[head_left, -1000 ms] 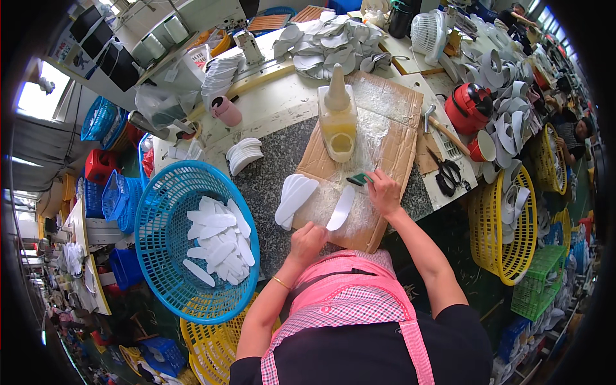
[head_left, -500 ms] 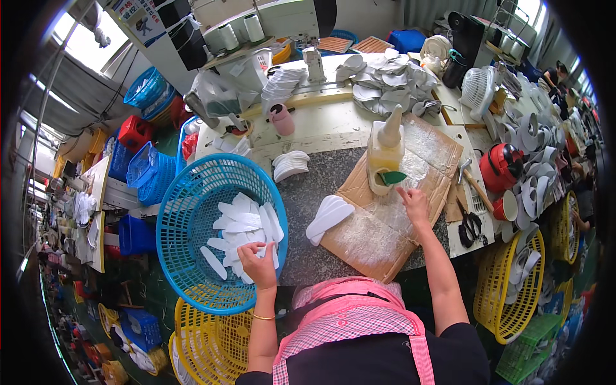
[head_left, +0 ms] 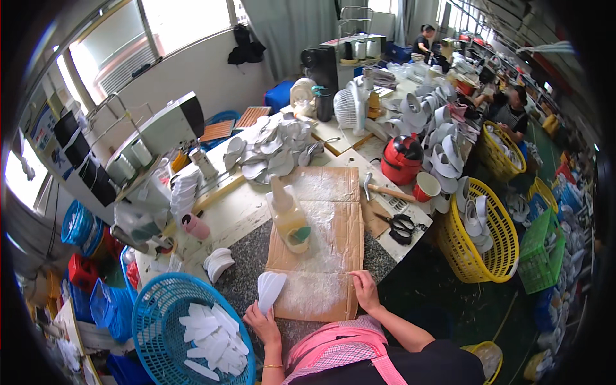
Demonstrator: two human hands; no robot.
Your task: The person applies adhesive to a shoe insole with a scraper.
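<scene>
My left hand (head_left: pixel 262 326) is at the lower left corner of a cardboard sheet (head_left: pixel 314 247), its fingers curled around the lower end of a few stacked flat white shoe-sole-shaped pieces (head_left: pixel 271 290). At the sheet's right edge, my right hand (head_left: pixel 366 292) pinches the cardboard with thumb and forefinger. A translucent squeeze bottle (head_left: pixel 289 221) of yellowish liquid, with a green patch near its base, stands upright on the sheet. Whitish dried residue covers much of the cardboard. Left of my left hand, a blue plastic basket (head_left: pixel 144 321) holds many similar white strips.
Beyond the basket lie a small white stack (head_left: pixel 218 263) and a pink cup (head_left: pixel 196 226). Right of the sheet are black scissors (head_left: pixel 401 228), a hammer (head_left: pixel 385 190) and a red container (head_left: pixel 402 160). A yellow basket (head_left: pixel 462 256) stands at the table's right. Other people work farther back.
My left hand has left the blue basket for the white pieces. My right hand has moved from beside the bottle to the cardboard's right edge. The view has turned to the right.
</scene>
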